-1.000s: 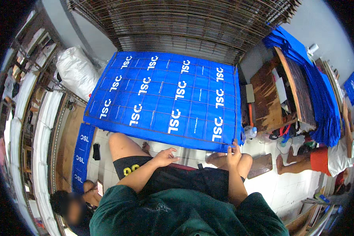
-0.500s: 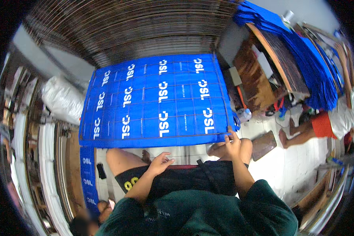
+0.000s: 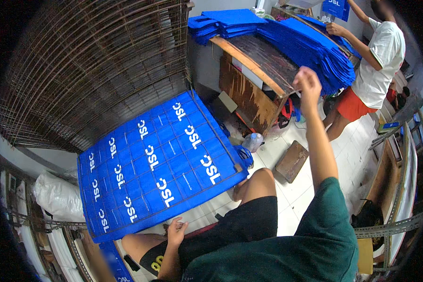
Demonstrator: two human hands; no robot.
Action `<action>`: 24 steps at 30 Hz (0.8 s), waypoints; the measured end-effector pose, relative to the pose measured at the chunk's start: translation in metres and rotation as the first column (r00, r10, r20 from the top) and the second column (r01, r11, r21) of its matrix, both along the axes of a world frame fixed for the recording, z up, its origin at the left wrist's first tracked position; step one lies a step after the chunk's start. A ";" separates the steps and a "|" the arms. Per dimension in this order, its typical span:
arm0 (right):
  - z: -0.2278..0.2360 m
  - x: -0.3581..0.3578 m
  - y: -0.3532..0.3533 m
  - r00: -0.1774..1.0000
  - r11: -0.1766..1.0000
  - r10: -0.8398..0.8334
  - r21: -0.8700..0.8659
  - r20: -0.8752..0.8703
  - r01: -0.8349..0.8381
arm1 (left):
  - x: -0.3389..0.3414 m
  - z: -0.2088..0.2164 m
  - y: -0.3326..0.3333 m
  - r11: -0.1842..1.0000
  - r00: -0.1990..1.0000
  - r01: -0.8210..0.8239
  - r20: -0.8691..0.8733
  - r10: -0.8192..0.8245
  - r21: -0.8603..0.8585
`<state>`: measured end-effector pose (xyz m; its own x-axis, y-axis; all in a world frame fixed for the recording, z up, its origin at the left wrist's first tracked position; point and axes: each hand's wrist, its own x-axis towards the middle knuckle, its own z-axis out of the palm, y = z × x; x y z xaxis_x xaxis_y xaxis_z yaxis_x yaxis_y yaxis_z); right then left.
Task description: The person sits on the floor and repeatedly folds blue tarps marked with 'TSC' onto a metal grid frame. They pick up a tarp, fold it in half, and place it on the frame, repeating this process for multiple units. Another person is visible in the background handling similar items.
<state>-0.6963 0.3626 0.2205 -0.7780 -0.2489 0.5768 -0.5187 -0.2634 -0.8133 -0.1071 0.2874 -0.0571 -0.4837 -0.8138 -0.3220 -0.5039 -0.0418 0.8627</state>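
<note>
My left hand (image 3: pixel 176 231) hangs over my lap close to the near edge of a printed blue fabric sheet (image 3: pixel 167 149), its fingers loosely apart with nothing in them. The sheet lies flat beneath a thin rust-brown wire grid (image 3: pixel 171 201). My right arm reaches out to the far right. At its end my right hand (image 3: pixel 308 81) is raised, in front of the near side of a pile of blue fabric pieces (image 3: pixel 298 51) on a wooden table (image 3: pixel 272 81). Motion smears its fingers, and they look partly curled.
Many wire racks (image 3: pixel 94 61) stand tilted up behind the sheet. On the right a person (image 3: pixel 378 58) in a white shirt handles blue pieces. A brown block (image 3: pixel 292 162) and a plastic bottle (image 3: pixel 253 142) are on the tiled floor. A clear plastic bundle (image 3: pixel 56 195) lies left.
My right hand has left the sheet's near right corner and swung up and right toward the blue pile. The view has turned right. My left hand remains over my lap.
</note>
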 end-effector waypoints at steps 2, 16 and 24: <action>0.045 -0.056 0.005 0.958 0.971 0.118 -0.232 0.262 -0.056 | -0.002 -0.007 -0.002 1.000 0.999 -0.026 0.020 0.026 -0.017; 0.094 -0.215 0.028 0.653 0.787 0.427 -0.613 0.626 0.073 | -0.001 0.008 0.010 0.999 1.000 -0.019 0.010 0.019 -0.038; 0.075 -0.310 0.003 0.694 0.880 0.133 -0.407 0.707 0.246 | -0.011 0.021 0.008 0.995 0.994 0.049 0.099 -0.040 -0.088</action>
